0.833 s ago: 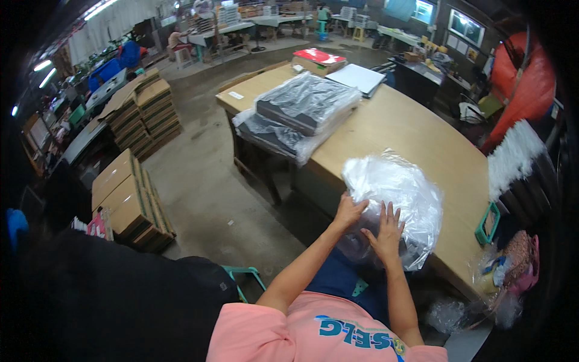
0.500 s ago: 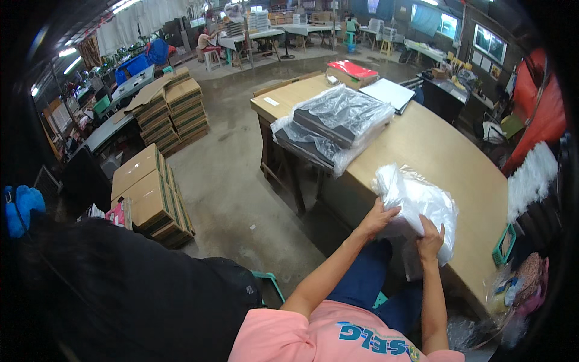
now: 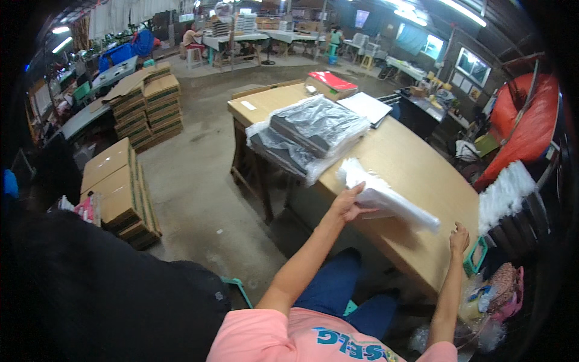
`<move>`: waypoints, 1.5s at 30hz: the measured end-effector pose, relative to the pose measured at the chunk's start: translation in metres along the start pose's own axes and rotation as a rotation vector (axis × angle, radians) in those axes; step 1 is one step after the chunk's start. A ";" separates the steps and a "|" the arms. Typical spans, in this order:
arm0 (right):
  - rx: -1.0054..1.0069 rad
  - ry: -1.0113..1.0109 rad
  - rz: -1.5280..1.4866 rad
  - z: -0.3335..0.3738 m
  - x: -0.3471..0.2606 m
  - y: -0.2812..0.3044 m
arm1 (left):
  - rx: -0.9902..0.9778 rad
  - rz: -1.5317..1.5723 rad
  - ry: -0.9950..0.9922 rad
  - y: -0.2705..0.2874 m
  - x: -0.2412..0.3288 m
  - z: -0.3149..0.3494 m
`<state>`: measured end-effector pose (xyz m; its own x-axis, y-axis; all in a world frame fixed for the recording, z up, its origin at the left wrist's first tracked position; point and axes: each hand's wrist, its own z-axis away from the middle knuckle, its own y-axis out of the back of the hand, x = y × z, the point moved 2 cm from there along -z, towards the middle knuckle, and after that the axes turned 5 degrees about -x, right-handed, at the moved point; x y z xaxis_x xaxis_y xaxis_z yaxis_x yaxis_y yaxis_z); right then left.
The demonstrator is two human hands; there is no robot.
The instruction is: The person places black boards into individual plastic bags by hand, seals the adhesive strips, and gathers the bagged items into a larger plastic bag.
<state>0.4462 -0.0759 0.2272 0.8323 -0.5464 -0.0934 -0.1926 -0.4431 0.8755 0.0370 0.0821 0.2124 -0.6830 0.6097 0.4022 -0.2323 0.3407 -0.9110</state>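
A folded bundle of clear plastic bags or sheeting (image 3: 392, 202) is held up over the near edge of the wooden table. My left hand (image 3: 350, 204) grips its left end, the thumb along the near side. Its right end hangs free, slightly blurred. My right hand (image 3: 459, 238) is away from the bundle, above the table's right end beside a small green basket (image 3: 476, 256). Its fingers are loosely bent and apart, with nothing visible in them. Further along the table lie dark flat items wrapped in clear plastic (image 3: 310, 133).
The curved wooden table (image 3: 416, 163) also bears a red-topped box (image 3: 332, 83) and a white board (image 3: 365, 108). Cardboard cartons (image 3: 111, 187) stand on the floor at left. Close by on my left is a person in black (image 3: 120, 289). White fluffy material (image 3: 509, 193) is at right.
My right hand has let go of the plastic and moved right toward the green basket. The bundle, spread between both hands before, is now narrower and in my left hand only. The view has shifted.
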 end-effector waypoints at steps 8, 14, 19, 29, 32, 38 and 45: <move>-0.206 0.785 -0.542 0.075 -0.226 0.106 | 0.028 -0.222 -0.165 -0.005 -0.021 0.000; -0.229 0.639 -0.552 0.062 -0.203 0.011 | 0.118 -0.227 -0.432 -0.016 -0.029 0.016; -0.210 0.566 -0.412 0.081 -0.244 0.020 | 0.458 -0.089 -0.300 0.027 -0.118 0.058; -0.576 0.782 -0.739 0.149 -0.226 0.024 | 0.645 -0.351 -0.185 0.045 -0.102 0.014; -0.420 0.355 -0.989 0.136 -0.193 0.033 | 0.406 -0.788 -0.021 0.018 -0.092 0.021; -0.195 0.020 -1.028 0.057 -0.058 -0.037 | -0.814 -1.263 -0.146 -0.090 -0.035 0.054; -0.387 -0.201 -1.040 0.080 -0.006 -0.061 | -0.723 -0.930 0.337 -0.081 -0.031 0.056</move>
<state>0.4115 -0.1027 0.1364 0.3887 -0.1601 -0.9074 0.7491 -0.5185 0.4124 0.0382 -0.0048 0.2683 -0.2238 0.0408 0.9738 -0.0250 0.9986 -0.0476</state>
